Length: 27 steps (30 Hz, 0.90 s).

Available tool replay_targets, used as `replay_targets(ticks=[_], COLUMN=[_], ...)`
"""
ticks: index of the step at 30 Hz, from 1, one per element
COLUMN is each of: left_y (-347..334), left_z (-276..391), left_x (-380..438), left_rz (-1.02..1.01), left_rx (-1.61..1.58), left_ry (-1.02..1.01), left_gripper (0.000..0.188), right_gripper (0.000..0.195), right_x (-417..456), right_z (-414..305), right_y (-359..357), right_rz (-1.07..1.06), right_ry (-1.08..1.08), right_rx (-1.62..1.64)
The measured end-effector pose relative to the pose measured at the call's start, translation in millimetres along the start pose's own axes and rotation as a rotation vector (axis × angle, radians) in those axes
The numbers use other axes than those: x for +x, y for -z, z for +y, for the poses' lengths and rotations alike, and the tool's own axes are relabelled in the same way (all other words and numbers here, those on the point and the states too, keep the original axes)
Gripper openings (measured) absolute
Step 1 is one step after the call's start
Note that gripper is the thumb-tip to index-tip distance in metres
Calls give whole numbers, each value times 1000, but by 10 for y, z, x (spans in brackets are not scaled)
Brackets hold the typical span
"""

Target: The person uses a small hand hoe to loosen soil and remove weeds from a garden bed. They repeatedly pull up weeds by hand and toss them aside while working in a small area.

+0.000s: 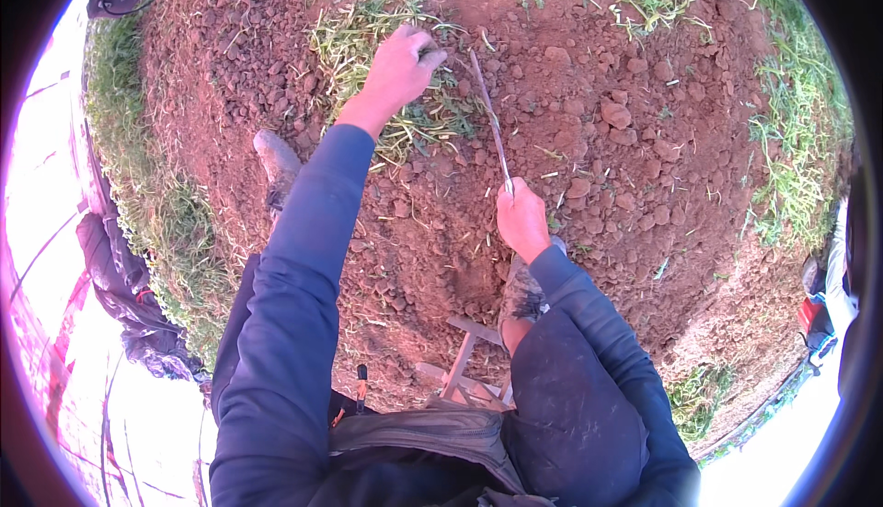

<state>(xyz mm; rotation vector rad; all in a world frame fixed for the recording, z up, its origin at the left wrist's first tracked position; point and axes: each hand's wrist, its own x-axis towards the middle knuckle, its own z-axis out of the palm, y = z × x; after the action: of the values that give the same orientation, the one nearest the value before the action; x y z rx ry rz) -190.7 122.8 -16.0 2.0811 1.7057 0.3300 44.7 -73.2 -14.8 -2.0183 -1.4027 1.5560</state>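
Observation:
Near the top middle, my left hand (407, 65) hovers at a heap of pulled green plants (352, 44), its fingers curled with the tips close together. Whether something thin lies between those fingertips cannot be told. My right hand (523, 217) is closed around the lower end of a thin, soil-stained rod (493, 117), right of the left hand. The rod slants up and left over reddish-brown clods, its far end just right of my left hand. More cut stems and leaves (421, 124) lie on the soil below my left wrist.
A wooden frame (459, 362) stands on the ground beneath me, beside my shoe (521, 293). My other shoe (276, 155) is at left. Loose clods (616, 115) cover the right side. Weeds (800, 120) border the far right, with a green strip (179, 231) at left and dark plastic (124, 279) beyond.

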Motion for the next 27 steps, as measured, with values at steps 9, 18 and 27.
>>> replay_targets(ticks=[9, 18, 27], left_y=[-202, -106, -360], left_z=[100, 298, 121], left_x=[503, 585, 527], left_rz=[-283, -311, -279], left_rx=[539, 19, 70], left_ry=[-108, 237, -96], left_gripper=[20, 28, 25], right_gripper=[20, 19, 19], right_x=[11, -11, -4], right_z=[33, 93, 61], right_y=[31, 43, 63], right_rz=[-17, -6, -18], right_ry=[-29, -1, -11], right_rx=[35, 35, 14])
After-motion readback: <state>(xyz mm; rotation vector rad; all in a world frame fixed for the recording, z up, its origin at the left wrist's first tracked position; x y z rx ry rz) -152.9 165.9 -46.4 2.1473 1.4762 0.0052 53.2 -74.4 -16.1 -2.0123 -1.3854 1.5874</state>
